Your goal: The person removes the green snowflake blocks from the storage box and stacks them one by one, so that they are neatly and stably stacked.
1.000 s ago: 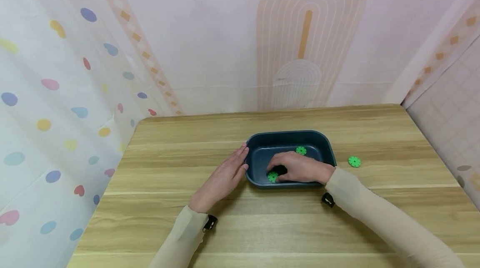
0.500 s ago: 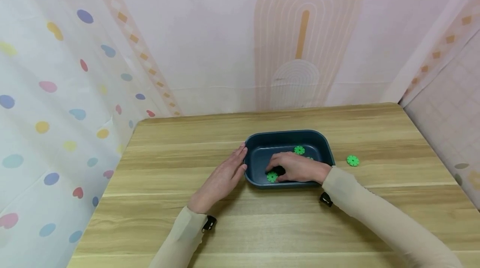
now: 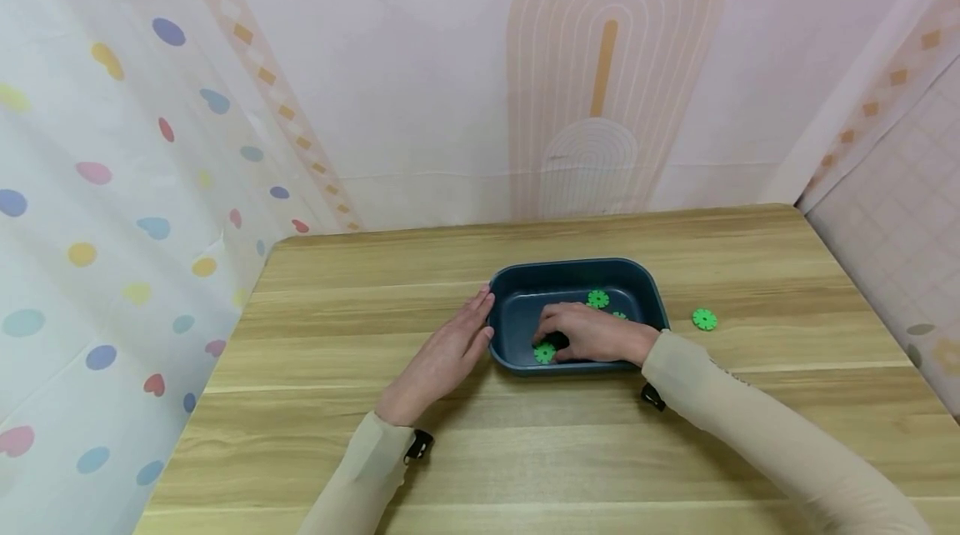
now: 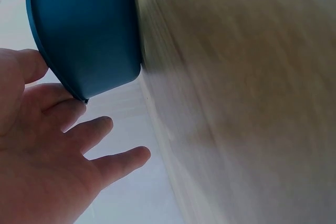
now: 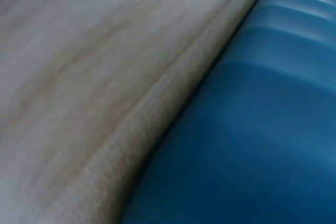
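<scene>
pinching at a green disc (image 3: 544, 352) inside the dark blue tray (image 3: 513, 318), your right hand (image 3: 592, 333) fills the head view; a loose grip could drop it. two more discs (image 3: 597, 298) show behind, a lone disc (image 3: 704, 319) on the table (image 3: 525, 468). left wrist: your left hand (image 4: 47, 148), fingers spread, touches the tray; pushing harder might slide it. right wrist: tray wall and table, no fingers.

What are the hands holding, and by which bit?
The left hand touches the blue tray at its rim. The right hand is at a green disc; whether it's pinched can't be told.
</scene>
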The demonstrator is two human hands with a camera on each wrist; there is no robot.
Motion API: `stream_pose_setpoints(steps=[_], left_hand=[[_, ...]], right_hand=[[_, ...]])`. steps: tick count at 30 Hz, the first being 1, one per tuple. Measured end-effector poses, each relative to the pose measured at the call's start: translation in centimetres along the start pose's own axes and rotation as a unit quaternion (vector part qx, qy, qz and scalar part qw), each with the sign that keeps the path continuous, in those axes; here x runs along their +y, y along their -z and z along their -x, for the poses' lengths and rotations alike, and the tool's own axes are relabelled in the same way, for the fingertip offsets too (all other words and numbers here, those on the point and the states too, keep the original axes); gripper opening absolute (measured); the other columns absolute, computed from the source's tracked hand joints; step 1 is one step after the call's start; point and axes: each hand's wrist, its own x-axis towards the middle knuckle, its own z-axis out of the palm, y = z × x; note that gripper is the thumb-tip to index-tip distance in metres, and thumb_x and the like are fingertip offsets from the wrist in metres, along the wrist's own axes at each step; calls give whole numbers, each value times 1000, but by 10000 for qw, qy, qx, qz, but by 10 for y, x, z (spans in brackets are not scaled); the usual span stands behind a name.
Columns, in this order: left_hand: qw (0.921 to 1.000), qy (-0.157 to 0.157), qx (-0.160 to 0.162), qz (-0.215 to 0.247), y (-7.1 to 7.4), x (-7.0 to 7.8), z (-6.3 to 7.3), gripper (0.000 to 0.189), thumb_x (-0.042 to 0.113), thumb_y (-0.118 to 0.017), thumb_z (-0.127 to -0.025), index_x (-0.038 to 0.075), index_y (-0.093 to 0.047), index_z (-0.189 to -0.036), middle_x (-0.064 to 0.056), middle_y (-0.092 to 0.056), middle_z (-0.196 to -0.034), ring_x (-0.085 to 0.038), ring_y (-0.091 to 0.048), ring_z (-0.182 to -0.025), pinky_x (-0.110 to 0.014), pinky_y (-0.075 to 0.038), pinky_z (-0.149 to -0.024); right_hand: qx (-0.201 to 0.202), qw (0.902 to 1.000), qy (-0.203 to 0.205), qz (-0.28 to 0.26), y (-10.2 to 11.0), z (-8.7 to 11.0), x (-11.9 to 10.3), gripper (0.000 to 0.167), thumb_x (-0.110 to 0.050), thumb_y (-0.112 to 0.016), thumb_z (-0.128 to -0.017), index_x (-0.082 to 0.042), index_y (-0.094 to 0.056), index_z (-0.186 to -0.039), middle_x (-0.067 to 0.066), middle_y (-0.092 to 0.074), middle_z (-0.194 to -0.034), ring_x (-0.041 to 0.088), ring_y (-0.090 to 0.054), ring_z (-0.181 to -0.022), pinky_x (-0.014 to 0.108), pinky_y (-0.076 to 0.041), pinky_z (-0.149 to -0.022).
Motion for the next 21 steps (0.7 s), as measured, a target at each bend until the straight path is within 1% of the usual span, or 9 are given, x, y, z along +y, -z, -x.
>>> stream_pose_setpoints(steps=[7,11,17,21], left_hand=[[10000,-57,-10,-24,0,-1,0,56,27,-44,-113,2,-29,-162,-9,-20,-171,-25,-24,-155,-44,-25,-124],[10000,-39,-34,-40,1,0,-1,56,28,-43,-114,3,-29,-162,-8,-20,-171,-24,-24,-155,-43,-25,-125],[10000,-82,-16,-50,1,-1,-1,56,27,-43,-113,2,-30,-161,-10,-20,-170,-26,-24,-155,-43,-25,-125],[10000,-58,-44,-62,1,-1,-1,56,27,-43,-113,2,-30,-161,-8,-20,-170,-25,-24,-155,-43,-24,-125]], right_hand=[[-55,9999,-61,128,1,0,-3,30,-17,-84,-89,-12,-77,-118,-1,-68,-115,15,-64,-106,39,-53,-101],[-78,9997,-136,210,2,0,-6,30,-19,-83,-90,-12,-76,-119,0,-68,-116,15,-63,-106,39,-52,-103],[19,9999,-141,-12,4,1,-7,31,-18,-81,-92,-10,-75,-121,1,-69,-119,16,-65,-110,38,-54,-102],[132,9996,-137,-197,5,3,-6,31,-18,-80,-93,-10,-74,-123,0,-69,-120,15,-65,-112,37,-54,-100]])
